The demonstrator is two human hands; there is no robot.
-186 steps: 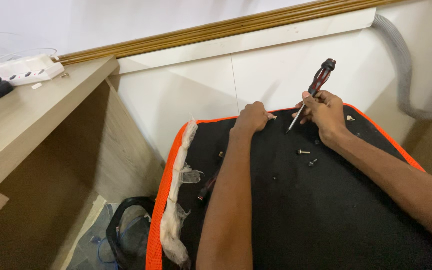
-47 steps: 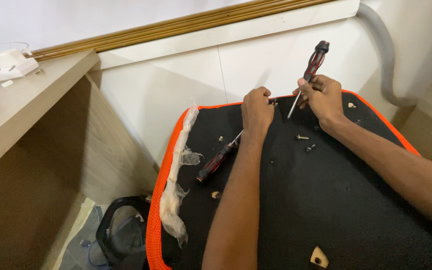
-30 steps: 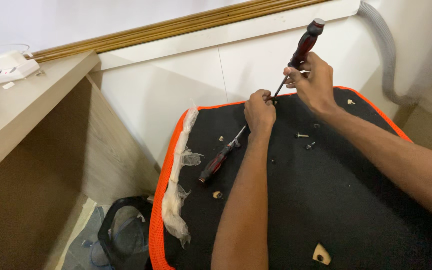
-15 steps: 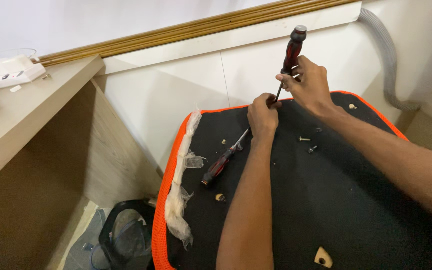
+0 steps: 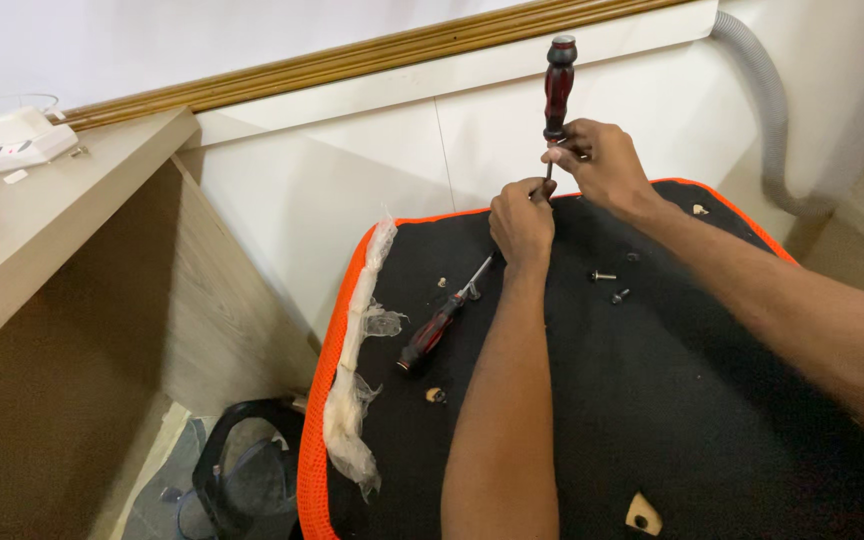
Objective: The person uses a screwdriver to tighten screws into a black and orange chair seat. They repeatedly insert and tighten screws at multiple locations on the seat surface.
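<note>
Where left hand (image 5: pixel 522 215) closes | screwdriver (image 5: pixel 558 95) tip hidden | right hand (image 5: pixel 602 165) grips shaft

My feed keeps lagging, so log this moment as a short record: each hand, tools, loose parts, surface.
right hand: grip closed on upright red-and-black screwdriver, low on its handle
left hand: pinched at the screwdriver's tip
second screwdriver: lying flat, untouched
loose screws: two, right of the left hand
surface: black panel with orange edge
</note>
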